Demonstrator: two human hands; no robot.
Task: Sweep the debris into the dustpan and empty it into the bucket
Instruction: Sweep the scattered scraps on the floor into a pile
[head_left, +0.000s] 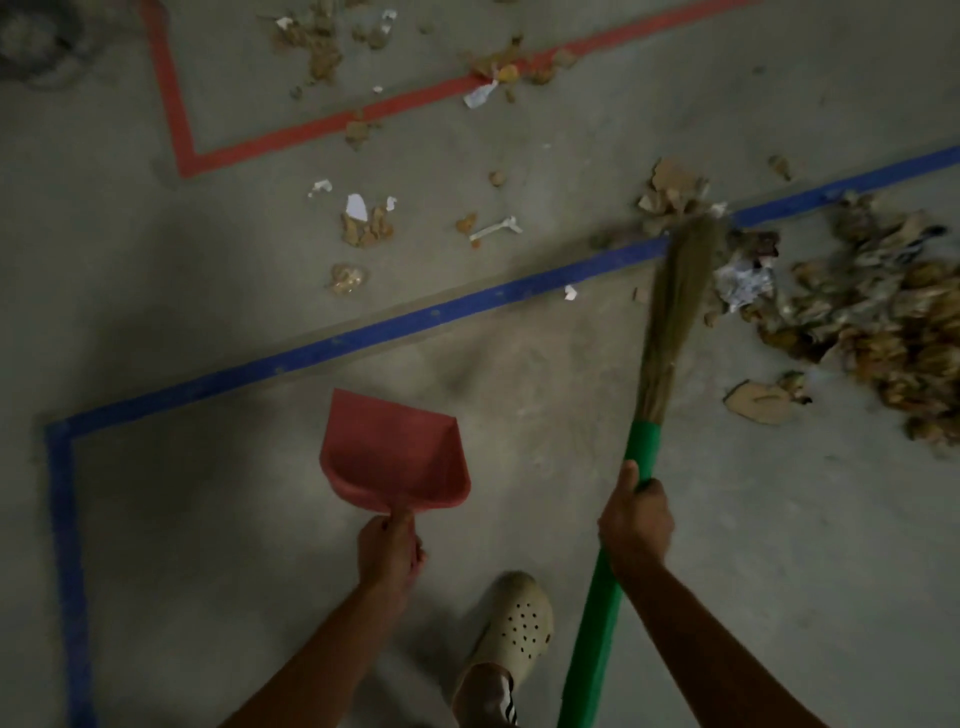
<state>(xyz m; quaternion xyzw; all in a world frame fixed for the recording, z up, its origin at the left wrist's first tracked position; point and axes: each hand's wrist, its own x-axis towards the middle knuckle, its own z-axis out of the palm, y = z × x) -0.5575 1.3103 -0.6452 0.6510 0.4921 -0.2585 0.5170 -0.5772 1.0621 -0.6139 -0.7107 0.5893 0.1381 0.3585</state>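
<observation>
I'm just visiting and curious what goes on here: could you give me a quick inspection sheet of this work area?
Surface: grey concrete floor, marked with blue tape and red tape.
Job's things: red dustpan, empty; broom, bristles at the blue tape beside the debris pile; bucket not in view.
Clutter: scattered scraps of paper and cardboard between the tapes.
Hands: left hand grips the dustpan handle; right hand grips the broom's green handle.
Cables: nothing seen.
Surroundings: pale clog on one foot; dark shape top left, unclear.
</observation>
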